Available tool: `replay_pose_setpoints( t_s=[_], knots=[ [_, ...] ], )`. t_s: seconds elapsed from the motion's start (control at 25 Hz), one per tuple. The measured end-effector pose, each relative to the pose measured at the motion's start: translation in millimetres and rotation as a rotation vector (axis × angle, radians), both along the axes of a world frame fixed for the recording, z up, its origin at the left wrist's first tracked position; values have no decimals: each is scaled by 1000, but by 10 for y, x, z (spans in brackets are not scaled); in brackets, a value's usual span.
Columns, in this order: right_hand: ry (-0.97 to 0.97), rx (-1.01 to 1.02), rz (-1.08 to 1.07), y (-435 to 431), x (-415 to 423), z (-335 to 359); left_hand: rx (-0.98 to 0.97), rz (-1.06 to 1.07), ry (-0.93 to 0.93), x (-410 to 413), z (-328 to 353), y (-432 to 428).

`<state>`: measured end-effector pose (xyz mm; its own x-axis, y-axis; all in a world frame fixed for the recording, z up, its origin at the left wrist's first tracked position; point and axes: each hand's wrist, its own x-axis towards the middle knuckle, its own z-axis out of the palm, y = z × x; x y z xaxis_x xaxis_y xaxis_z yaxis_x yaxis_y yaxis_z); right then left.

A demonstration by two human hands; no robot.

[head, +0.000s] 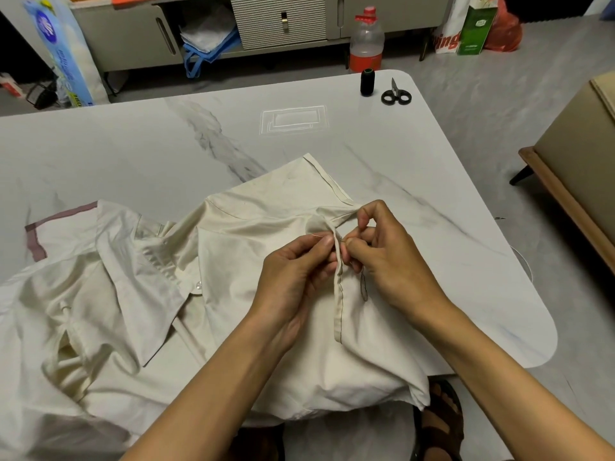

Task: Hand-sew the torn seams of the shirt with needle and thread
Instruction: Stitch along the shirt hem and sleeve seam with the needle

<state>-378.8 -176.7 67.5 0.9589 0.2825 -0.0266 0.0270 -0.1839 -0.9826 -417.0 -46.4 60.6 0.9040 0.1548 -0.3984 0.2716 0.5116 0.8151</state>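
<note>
Fingers (324,241) of left hand (293,281) and right hand (392,261) pinch the shirt (233,327) seam (338,294) — far bag (447,38) reads "ing".

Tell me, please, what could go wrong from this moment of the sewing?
1. Both the left hand and the right hand pinch the seam close to the needle; its bare end could prick a finger.
2. The loose thread loop below the right hand may tangle when pulled.
3. The shirt hangs over the table edge and might drag.
</note>
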Motion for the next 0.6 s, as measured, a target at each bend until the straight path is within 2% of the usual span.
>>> replay_pose_setpoints(
  t_s=[0.28,0.6],
  knots=[
    [-14,-43,-21,2,-10,35,-22,28,10,42,-47,-53],
    [-166,-177,-32,-3,-31,-33,20,78,-9,71,-62,-102]
  ],
)
